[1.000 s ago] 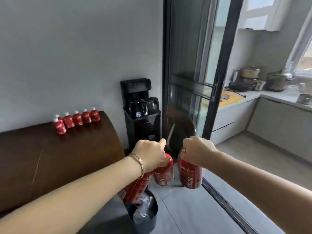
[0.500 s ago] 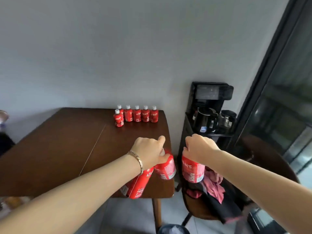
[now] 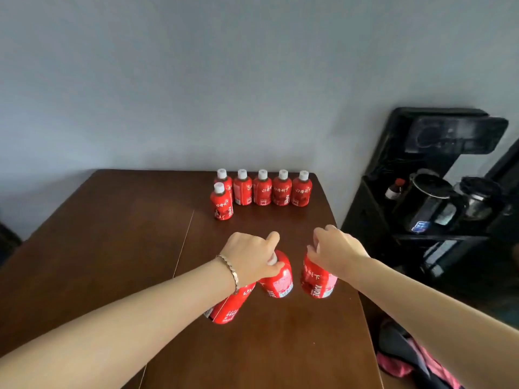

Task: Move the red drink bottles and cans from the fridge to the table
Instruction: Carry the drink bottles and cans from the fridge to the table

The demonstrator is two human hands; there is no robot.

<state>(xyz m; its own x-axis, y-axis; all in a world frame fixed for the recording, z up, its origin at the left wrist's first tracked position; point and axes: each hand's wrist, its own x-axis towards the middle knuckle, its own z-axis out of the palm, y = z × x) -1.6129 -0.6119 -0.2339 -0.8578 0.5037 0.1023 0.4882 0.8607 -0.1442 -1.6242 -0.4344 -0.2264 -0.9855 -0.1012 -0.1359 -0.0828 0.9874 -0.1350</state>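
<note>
While left hand (image 3: 252, 256) grips bottle pair (image 3: 276, 282), right hand (image 3: 337, 248) grips third bottle (image 3: 317, 282).

Six standing bottles (image 3: 262, 189) are red with white caps and white lettering. The three held bottles (image 3: 318, 279) are the same red, with pale pink-and-white label panels. The table (image 3: 112, 248) is dark reddish-brown wood crossed by a thin pale seam. The wall (image 3: 196, 80) is flat grey-blue. The bracelet (image 3: 229, 269) is gold-toned. The stand (image 3: 365, 209) and kettle (image 3: 429, 203) are black, and the cloth (image 3: 393, 366) is pink.
</note>
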